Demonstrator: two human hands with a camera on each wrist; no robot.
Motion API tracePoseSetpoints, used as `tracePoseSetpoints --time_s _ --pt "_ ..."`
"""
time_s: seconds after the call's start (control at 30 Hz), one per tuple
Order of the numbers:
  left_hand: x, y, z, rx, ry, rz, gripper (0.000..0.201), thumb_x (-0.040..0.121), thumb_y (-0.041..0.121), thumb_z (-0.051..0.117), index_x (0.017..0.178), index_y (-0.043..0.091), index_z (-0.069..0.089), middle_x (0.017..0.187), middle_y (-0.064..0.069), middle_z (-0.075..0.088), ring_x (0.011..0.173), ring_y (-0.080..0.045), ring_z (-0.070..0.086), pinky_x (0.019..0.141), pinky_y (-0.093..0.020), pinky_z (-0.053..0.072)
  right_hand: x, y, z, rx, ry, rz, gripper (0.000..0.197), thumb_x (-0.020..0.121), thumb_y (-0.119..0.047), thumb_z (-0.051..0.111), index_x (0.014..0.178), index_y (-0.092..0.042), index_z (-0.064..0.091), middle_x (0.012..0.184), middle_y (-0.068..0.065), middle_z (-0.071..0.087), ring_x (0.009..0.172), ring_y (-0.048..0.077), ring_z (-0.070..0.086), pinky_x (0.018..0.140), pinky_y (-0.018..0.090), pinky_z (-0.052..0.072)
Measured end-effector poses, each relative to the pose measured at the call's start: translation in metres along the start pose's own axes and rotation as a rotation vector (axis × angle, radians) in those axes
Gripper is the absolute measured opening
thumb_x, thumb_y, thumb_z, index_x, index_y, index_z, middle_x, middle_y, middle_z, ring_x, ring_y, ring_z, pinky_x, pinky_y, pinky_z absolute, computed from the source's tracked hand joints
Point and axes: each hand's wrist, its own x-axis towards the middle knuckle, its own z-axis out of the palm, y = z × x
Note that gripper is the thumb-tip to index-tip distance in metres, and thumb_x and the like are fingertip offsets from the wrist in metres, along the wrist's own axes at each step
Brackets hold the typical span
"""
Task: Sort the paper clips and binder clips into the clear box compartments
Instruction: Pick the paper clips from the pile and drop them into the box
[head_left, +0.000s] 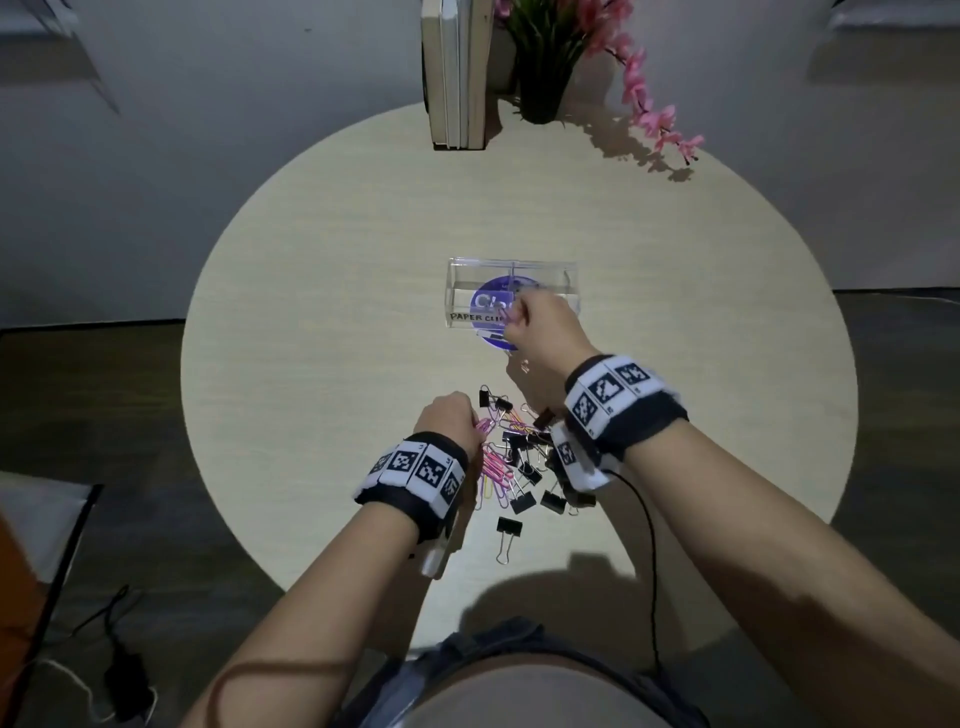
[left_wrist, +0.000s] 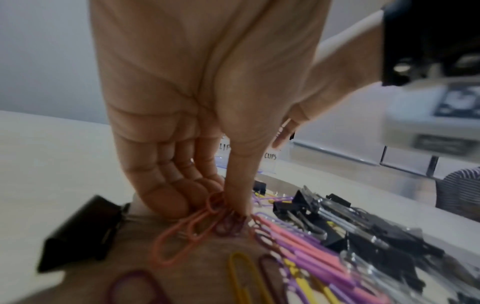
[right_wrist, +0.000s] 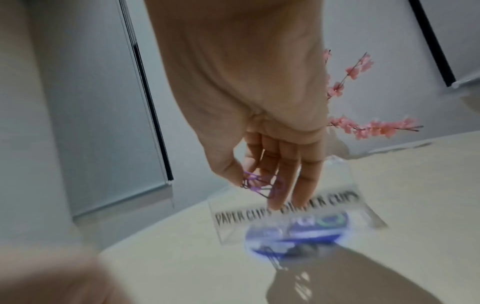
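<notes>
A clear two-compartment box (head_left: 457, 291) labelled for paper clips and binder clips stands mid-table over a blue disc. My right hand (head_left: 540, 322) hovers at its front edge, thumb and fingers pinching a few purple paper clips (right_wrist: 262, 184). The box (right_wrist: 285, 207) appears blurred just below those fingers. Nearer me lies a mixed pile of coloured paper clips (head_left: 493, 462) and black binder clips (head_left: 524, 473). My left hand (head_left: 449, 421) reaches down into the pile's left side, its fingertips (left_wrist: 207, 197) pinching a bunch of pink paper clips (left_wrist: 192, 224).
Books (head_left: 457, 73) and a potted plant with pink blossoms (head_left: 550, 57) stand at the table's far edge. One binder clip (head_left: 506, 535) lies apart, close to the near edge. A black cable (head_left: 649, 545) hangs from my right wrist. The round table (head_left: 311, 312) shows bare wood left and right.
</notes>
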Motion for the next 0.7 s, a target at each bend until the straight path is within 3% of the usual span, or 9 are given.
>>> tracePoseSetpoints --time_s 0.07,0.13,0.2,0.3,0.4,0.5,0.6,0.7 --pt "-0.001 -0.004 0.001 -0.004 0.013 0.007 0.016 0.084 0.018 0.062 0.093 0.004 0.063 0.107 -0.017 0.066 0.103 -0.035 0.060 0.086 -0.039 0.048 0.022 -0.016 -0.006 0.090 0.039 -0.010 0.012 0.084 -0.001 0.050 0.079 -0.011 0.053 0.085 0.010 0.061 0.082 0.030 0.063 0.078 0.040 0.052" --pt "-0.005 -0.006 -0.001 -0.034 0.060 0.034 0.015 0.087 0.015 0.059 0.096 0.004 0.058 0.107 -0.016 0.063 0.101 -0.034 0.058 0.085 -0.039 0.046 0.043 -0.026 -0.007 0.122 0.055 0.017 0.014 0.087 -0.002 0.050 0.087 -0.010 0.061 0.100 0.014 0.066 0.092 0.034 0.066 0.085 0.042 0.055" --pt "-0.008 -0.008 -0.007 -0.057 0.085 0.084 0.013 0.088 0.012 0.055 0.098 0.004 0.055 0.104 -0.017 0.065 0.097 -0.034 0.060 0.083 -0.038 0.047 0.055 -0.028 -0.006 0.103 0.039 0.048 0.019 0.090 -0.005 0.052 0.102 -0.004 0.066 0.113 0.018 0.066 0.102 0.033 0.063 0.091 0.036 0.052" --pt "-0.005 -0.008 -0.024 -0.183 0.137 0.105 0.008 0.088 0.014 0.056 0.094 0.010 0.059 0.098 -0.008 0.071 0.090 -0.026 0.066 0.084 -0.037 0.054 0.052 -0.023 -0.011 0.134 0.075 0.047 0.028 0.092 -0.002 0.047 0.114 0.000 0.065 0.120 0.017 0.065 0.109 0.029 0.061 0.090 0.028 0.045" --pt "0.012 0.006 -0.059 -0.359 0.278 0.136 0.013 0.088 0.016 0.058 0.100 0.014 0.064 0.094 0.005 0.068 0.081 -0.015 0.064 0.080 -0.028 0.052 0.028 -0.006 -0.016 0.225 0.185 0.054 0.030 0.091 0.003 0.042 0.106 -0.001 0.068 0.111 0.016 0.068 0.094 0.025 0.062 0.084 0.027 0.048" --pt "0.039 0.026 -0.096 -0.384 0.408 0.213 0.023 0.085 0.016 0.064 0.107 0.009 0.067 0.101 -0.008 0.073 0.089 -0.021 0.068 0.089 -0.034 0.054 -0.001 0.018 -0.008 0.271 0.173 0.102 0.026 0.090 0.002 0.043 0.093 -0.006 0.068 0.100 0.013 0.068 0.091 0.030 0.066 0.087 0.043 0.055" --pt "0.059 0.037 -0.108 -0.327 0.389 0.229 0.035 0.083 0.020 0.067 0.115 0.007 0.064 0.112 -0.012 0.071 0.099 -0.023 0.068 0.097 -0.037 0.051 -0.018 0.035 0.005 0.229 0.079 0.157 0.025 0.087 0.002 0.044 0.083 -0.010 0.066 0.096 0.015 0.071 0.093 0.030 0.068 0.088 0.044 0.055" --pt "0.058 0.035 -0.097 -0.225 0.381 0.264 0.030 0.085 0.021 0.064 0.114 0.011 0.063 0.115 -0.008 0.070 0.103 -0.022 0.066 0.095 -0.037 0.051 -0.026 0.042 0.018 0.183 -0.025 0.123 0.024 0.085 0.004 0.049 0.085 -0.006 0.071 0.093 0.014 0.074 0.089 0.025 0.068 0.089 0.039 0.055"
